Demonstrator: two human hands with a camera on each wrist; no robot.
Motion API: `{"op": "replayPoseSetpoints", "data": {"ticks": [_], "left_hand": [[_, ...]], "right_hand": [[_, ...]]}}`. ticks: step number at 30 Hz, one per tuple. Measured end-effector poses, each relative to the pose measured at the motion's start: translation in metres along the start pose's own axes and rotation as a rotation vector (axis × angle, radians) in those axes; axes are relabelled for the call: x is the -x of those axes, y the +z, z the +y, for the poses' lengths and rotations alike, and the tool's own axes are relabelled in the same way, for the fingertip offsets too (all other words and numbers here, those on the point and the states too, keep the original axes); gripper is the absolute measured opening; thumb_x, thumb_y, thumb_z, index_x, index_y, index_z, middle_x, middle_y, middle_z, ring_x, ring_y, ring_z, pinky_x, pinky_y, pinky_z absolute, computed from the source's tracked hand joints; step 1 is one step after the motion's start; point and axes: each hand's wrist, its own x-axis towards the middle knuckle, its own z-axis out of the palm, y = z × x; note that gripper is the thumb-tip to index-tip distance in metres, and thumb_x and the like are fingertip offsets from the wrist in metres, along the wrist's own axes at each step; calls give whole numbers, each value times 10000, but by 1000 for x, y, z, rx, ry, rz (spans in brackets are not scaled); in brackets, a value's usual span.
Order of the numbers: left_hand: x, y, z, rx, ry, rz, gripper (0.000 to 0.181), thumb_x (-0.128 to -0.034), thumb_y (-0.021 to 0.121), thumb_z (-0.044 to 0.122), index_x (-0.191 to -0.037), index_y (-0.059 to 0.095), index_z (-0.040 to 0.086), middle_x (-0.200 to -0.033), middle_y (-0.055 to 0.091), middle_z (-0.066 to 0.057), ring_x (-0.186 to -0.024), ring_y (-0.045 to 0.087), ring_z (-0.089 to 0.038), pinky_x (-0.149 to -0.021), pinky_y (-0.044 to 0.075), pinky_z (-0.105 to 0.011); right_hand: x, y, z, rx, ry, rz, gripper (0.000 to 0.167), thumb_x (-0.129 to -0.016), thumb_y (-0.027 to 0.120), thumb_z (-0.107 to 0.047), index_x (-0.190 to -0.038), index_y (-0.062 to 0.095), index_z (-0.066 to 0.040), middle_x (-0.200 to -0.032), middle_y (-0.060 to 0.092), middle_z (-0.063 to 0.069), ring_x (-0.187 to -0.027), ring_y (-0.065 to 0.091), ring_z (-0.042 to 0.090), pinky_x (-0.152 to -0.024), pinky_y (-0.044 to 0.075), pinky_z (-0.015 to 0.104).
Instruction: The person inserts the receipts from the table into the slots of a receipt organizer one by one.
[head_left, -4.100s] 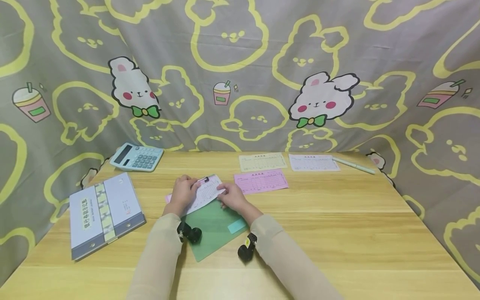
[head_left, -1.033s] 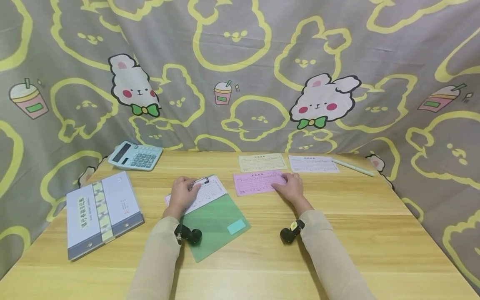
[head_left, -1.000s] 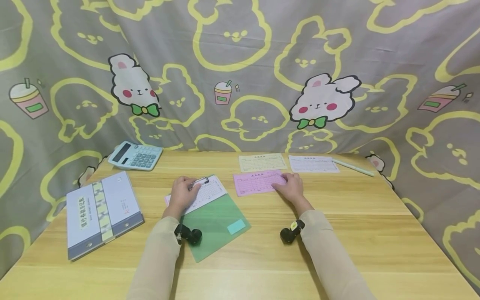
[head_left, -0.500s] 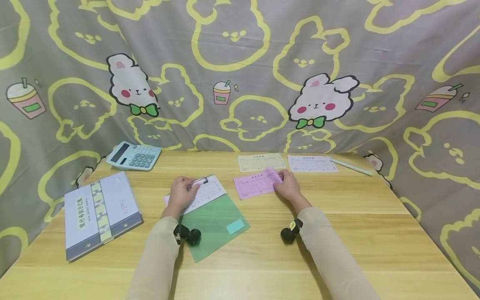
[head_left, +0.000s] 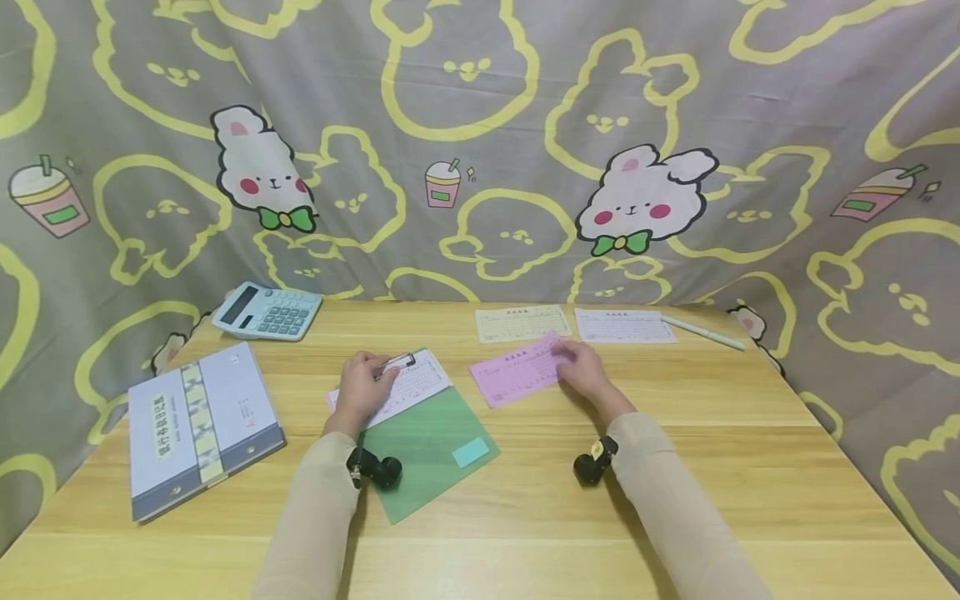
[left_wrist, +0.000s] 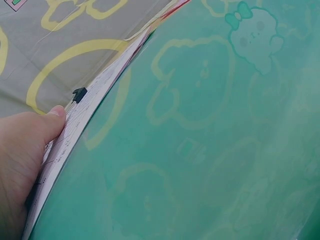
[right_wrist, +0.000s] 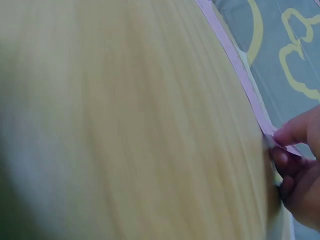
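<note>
In the head view, my left hand (head_left: pixel 362 387) grips the top of a green clipboard (head_left: pixel 431 458), thumb over the metal clip (head_left: pixel 408 361). A white printed form (head_left: pixel 426 381) lies under that clip, and a bit of pink paper shows at its left edge. The left wrist view shows my thumb on the form near the clip's black end (left_wrist: pixel 79 95); the other fingers are mostly hidden. My right hand (head_left: pixel 588 375) pinches the right end of a pink form (head_left: pixel 517 375) between thumb and fingers. That end is raised off the table, as the right wrist view also shows.
A yellow form (head_left: pixel 521 325) and another white form (head_left: pixel 625 326) lie at the back, with a pale green pen (head_left: pixel 705 333) beside them. A calculator (head_left: pixel 270 312) stands back left. A thick blue-grey ledger (head_left: pixel 206 429) lies at the left. A patterned curtain (head_left: pixel 510 125) hangs behind the table.
My right hand has left the clipboard's white form for the pink one, taken its right end and lifted it. The pink form has turned and shifted slightly nearer. My left hand stays put.
</note>
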Motion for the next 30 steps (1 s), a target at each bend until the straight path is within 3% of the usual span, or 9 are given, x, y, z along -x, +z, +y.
{"op": "replayPoseSetpoints", "data": {"ticks": [4,9,15,20,23,30], "left_hand": [[0,1,0,-6,6,5,365,-849,538,275,-1109,572,21,-1004,456,-133,-958,382,-283,-798,328,-423],[0,1,0,-3,13,2,361,-848,542,265,-1108,572,17,-1010,458,-141,-965,382,-288,-808,325,-426],[-1,-3,0,5,16,-21,377,-845,542,268,-1112,566,2,-1021,454,-160,-970,386,-307,-813,325,-434],[-2,-6,-2,22,-3,-50,393,-833,553,258,-1131,553,1,-1044,450,-162,-985,380,-310,-829,316,-438],[-3,-7,-2,28,-17,-63,393,-826,562,241,-1141,548,6,-1055,447,-160,-992,377,-308,-833,313,-440],[-4,-7,0,43,-41,-82,385,-822,566,225,-1143,549,14,-1055,449,-155,-986,389,-302,-834,316,-439]], "right_hand": [[2,-7,1,-30,57,-42,306,-672,495,63,-963,590,51,-952,550,196,-800,507,273,-682,430,348],[7,-20,3,-124,76,-94,303,-695,466,102,-974,582,91,-869,549,189,-652,502,183,-536,435,253],[15,-40,-2,-333,122,-152,306,-778,461,96,-1076,532,92,-894,548,222,-621,523,190,-534,459,273],[17,-47,-12,-379,-11,-174,297,-800,487,85,-1093,501,130,-965,540,276,-709,566,174,-639,484,301],[17,-41,-19,-432,-60,-196,305,-796,485,102,-1095,481,157,-1029,506,302,-740,571,152,-686,480,302],[15,-12,-36,-473,-20,-267,313,-784,490,110,-1096,505,124,-977,544,247,-765,570,178,-710,473,326]]}}
